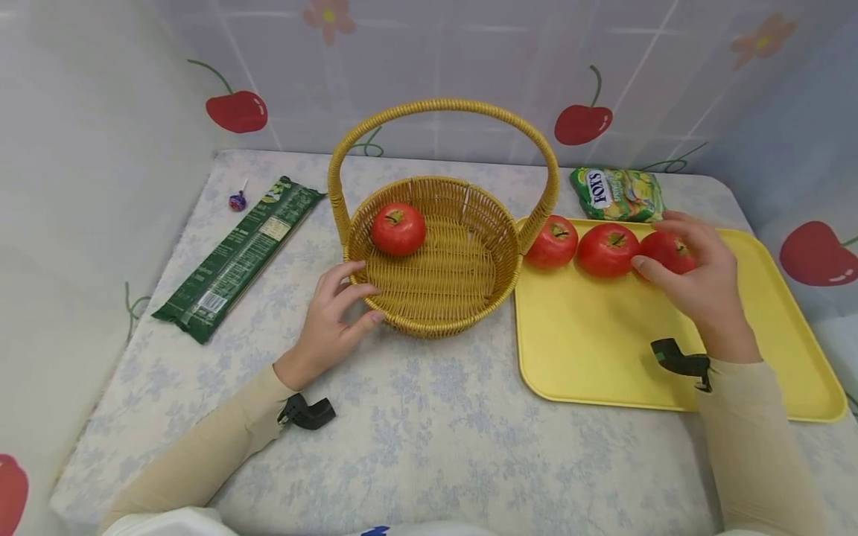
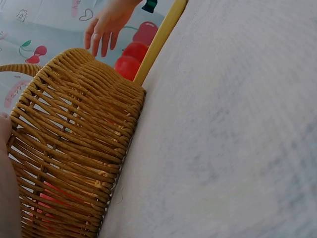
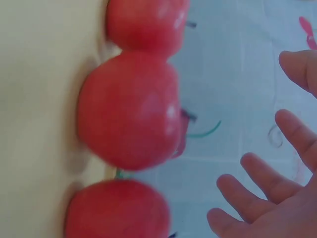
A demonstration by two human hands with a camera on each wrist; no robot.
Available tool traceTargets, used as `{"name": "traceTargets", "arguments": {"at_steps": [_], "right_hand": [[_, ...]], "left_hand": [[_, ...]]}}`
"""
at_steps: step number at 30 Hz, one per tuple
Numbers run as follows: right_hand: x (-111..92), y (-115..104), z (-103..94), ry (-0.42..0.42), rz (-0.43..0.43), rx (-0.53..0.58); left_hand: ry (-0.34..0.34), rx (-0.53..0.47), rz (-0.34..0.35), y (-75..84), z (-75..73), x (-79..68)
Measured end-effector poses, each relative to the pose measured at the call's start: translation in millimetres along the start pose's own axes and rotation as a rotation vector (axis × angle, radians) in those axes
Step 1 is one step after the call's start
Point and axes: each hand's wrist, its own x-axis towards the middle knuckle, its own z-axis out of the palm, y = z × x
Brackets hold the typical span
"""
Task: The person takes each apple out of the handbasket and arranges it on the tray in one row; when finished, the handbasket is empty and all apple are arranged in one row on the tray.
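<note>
A yellow wicker basket point(image 1: 429, 324) with a tall arched handle stands on the table, one red apple point(image 1: 398, 229) inside at its left. My left hand point(image 1: 335, 316) holds the basket's front-left rim, fingers over the edge and thumb outside. On the yellow tray point(image 1: 590, 357), three more red apples line the back edge: the left apple point(image 1: 553, 243), the middle apple point(image 1: 607, 250) and the right apple point(image 1: 663, 251). Above the right apple hovers my right hand point(image 1: 700, 272), partly covering it in the head view. Its fingers point(image 3: 262, 178) are spread and grasp nothing in the right wrist view.
Behind the tray lies a green candy bag point(image 1: 620, 195) marked FOX'S. To the basket's left are a long dark green packet point(image 1: 237, 260) and a small lollipop point(image 1: 237, 199). A cherry-patterned curtain point(image 1: 436, 67) hangs along the table's back edge.
</note>
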Motion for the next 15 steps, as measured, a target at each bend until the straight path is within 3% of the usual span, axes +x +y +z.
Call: {"name": "traceTargets", "arguments": {"at_steps": [3,11,15], "right_hand": [[-5.5,-17.6,3.5,-0.047,-0.104,-0.004],[-13.3,-71.9,19.3,-0.158,-0.558,0.015],[-9.9,-94.5,30.5,-0.233,-0.697,-0.009]], "left_hand": [[-0.003,0.0,-0.004,-0.5,0.2,-0.3],[0.002,0.003,-0.007,0.3,-0.6,-0.7],[-0.009,-0.004,-0.015,0.3,-0.7,-0.7]]}}
